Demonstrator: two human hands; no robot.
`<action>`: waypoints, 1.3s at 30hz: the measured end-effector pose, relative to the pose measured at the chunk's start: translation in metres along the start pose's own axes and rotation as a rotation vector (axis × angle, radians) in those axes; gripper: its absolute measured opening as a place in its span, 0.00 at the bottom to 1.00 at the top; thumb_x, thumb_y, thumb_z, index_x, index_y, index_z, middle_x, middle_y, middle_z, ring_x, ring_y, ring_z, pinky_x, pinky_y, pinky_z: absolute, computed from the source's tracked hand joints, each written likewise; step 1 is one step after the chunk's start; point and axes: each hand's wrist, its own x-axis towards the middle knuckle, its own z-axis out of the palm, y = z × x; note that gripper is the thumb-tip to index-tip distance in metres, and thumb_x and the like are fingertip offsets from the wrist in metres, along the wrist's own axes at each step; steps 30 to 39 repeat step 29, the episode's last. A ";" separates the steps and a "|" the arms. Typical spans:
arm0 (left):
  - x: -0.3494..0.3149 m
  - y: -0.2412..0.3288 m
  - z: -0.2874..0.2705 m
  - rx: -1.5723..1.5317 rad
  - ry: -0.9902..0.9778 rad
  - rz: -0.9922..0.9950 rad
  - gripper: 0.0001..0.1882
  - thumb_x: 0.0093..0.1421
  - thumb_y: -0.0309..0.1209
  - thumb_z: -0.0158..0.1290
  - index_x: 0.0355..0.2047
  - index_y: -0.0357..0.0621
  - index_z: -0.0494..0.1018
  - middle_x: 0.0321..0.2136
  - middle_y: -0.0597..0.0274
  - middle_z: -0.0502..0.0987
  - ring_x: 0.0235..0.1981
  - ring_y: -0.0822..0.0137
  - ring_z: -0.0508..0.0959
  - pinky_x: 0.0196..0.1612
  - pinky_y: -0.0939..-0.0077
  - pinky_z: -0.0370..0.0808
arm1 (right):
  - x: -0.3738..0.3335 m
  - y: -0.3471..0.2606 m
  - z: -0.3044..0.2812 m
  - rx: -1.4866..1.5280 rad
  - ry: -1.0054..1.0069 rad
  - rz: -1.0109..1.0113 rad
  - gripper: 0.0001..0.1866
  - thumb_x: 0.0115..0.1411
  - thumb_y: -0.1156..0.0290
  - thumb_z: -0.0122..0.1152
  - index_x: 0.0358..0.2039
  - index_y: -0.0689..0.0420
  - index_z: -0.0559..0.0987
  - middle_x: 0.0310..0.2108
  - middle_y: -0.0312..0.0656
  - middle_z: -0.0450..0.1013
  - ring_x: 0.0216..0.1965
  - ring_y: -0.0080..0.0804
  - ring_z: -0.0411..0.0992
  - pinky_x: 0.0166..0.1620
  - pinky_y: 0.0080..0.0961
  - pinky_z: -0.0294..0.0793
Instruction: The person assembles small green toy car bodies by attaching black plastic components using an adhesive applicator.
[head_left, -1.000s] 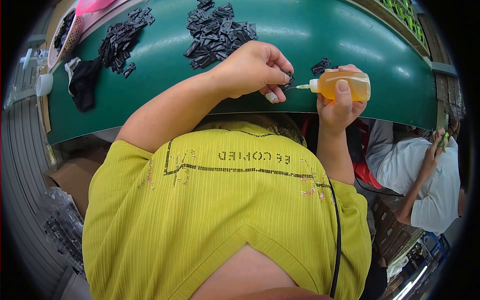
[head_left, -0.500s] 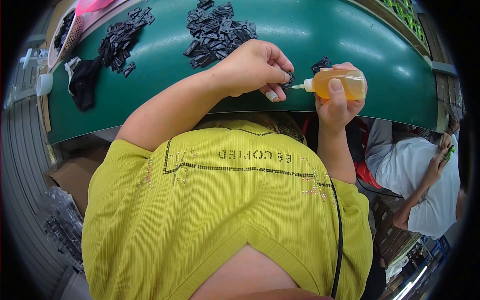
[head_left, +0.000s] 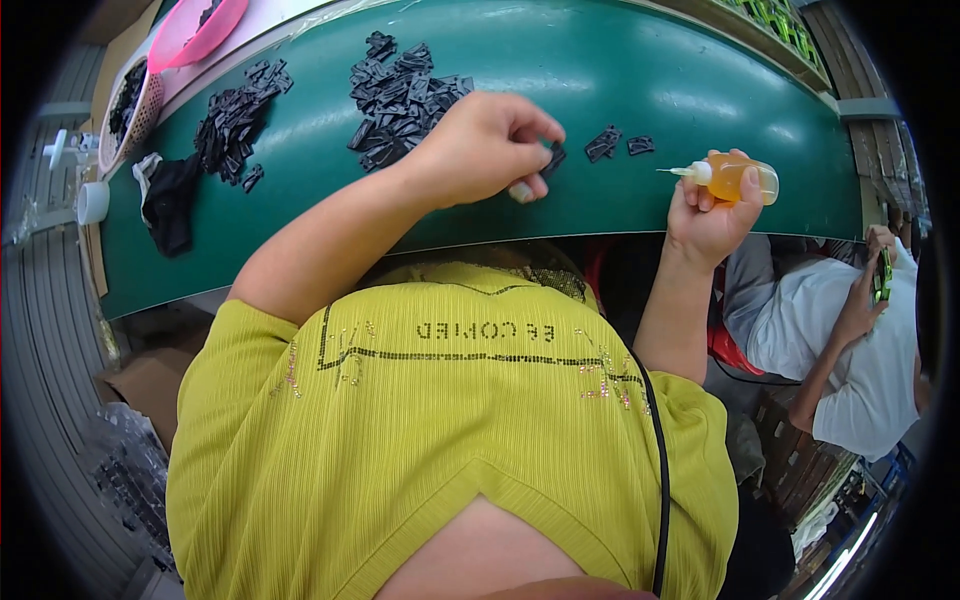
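Observation:
Pinched between the thumb and fingers of my left hand (head_left: 495,150) is a small black plastic part (head_left: 553,158), held above the green tabletop (head_left: 600,85). My right hand (head_left: 712,215) grips a squeeze bottle (head_left: 735,178) of amber liquid. Its thin nozzle tip points left, well apart from the black part. A few more black parts (head_left: 603,144) lie beyond and between my hands, with one (head_left: 641,145) a little to their right. Partly behind my left hand is a large pile of black parts (head_left: 400,100).
A second pile of black parts (head_left: 235,120) lies at left, near a black cloth (head_left: 172,205). Farther left stand a pale basket (head_left: 148,105) and a pink bowl (head_left: 215,35). A wooden-edged tray (head_left: 770,50) of green items sits at the far right. Another person (head_left: 835,330) works at right.
My right hand has drawn the bottle away to the right, so its nozzle no longer meets the black part. My left hand still pinches the part, slightly farther left.

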 end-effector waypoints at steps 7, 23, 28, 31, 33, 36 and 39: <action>0.051 0.023 0.004 0.471 0.117 0.218 0.20 0.59 0.32 0.54 0.49 0.32 0.71 0.33 0.54 0.78 0.27 0.69 0.81 0.29 0.76 0.78 | -0.003 0.005 -0.008 -0.006 0.031 -0.025 0.14 0.59 0.63 0.54 0.37 0.61 0.73 0.23 0.44 0.71 0.13 0.20 0.57 0.18 0.18 0.58; 0.000 0.014 -0.026 1.027 0.078 0.264 0.10 0.50 0.29 0.61 0.33 0.41 0.74 0.29 0.59 0.75 0.30 0.62 0.75 0.34 0.69 0.72 | -0.007 0.004 -0.005 -0.034 0.020 -0.014 0.14 0.59 0.64 0.54 0.38 0.63 0.73 0.25 0.45 0.72 0.14 0.21 0.58 0.19 0.18 0.61; 0.001 0.010 -0.009 0.145 0.002 0.012 0.14 0.57 0.30 0.59 0.43 0.45 0.75 0.27 0.68 0.75 0.23 0.78 0.73 0.26 0.84 0.72 | -0.020 0.011 0.012 0.012 -0.014 0.053 0.16 0.59 0.63 0.54 0.39 0.64 0.72 0.26 0.47 0.73 0.14 0.23 0.59 0.18 0.19 0.62; 0.004 0.005 -0.009 0.037 -0.040 -0.037 0.15 0.56 0.30 0.59 0.44 0.46 0.75 0.29 0.65 0.76 0.24 0.76 0.74 0.27 0.82 0.74 | -0.023 0.014 0.019 -0.024 -0.033 0.048 0.17 0.59 0.62 0.55 0.40 0.64 0.72 0.27 0.48 0.73 0.14 0.24 0.60 0.18 0.20 0.63; 0.004 0.005 -0.009 0.037 -0.040 -0.037 0.15 0.56 0.30 0.59 0.44 0.46 0.75 0.29 0.65 0.76 0.24 0.76 0.74 0.27 0.82 0.74 | -0.023 0.014 0.019 -0.024 -0.033 0.048 0.17 0.59 0.62 0.55 0.40 0.64 0.72 0.27 0.48 0.73 0.14 0.24 0.60 0.18 0.20 0.63; 0.004 0.005 -0.009 0.037 -0.040 -0.037 0.15 0.56 0.30 0.59 0.44 0.46 0.75 0.29 0.65 0.76 0.24 0.76 0.74 0.27 0.82 0.74 | -0.023 0.014 0.019 -0.024 -0.033 0.048 0.17 0.59 0.62 0.55 0.40 0.64 0.72 0.27 0.48 0.73 0.14 0.24 0.60 0.18 0.20 0.63; 0.004 0.005 -0.009 0.037 -0.040 -0.037 0.15 0.56 0.30 0.59 0.44 0.46 0.75 0.29 0.65 0.76 0.24 0.76 0.74 0.27 0.82 0.74 | -0.023 0.014 0.019 -0.024 -0.033 0.048 0.17 0.59 0.62 0.55 0.40 0.64 0.72 0.27 0.48 0.73 0.14 0.24 0.60 0.18 0.20 0.63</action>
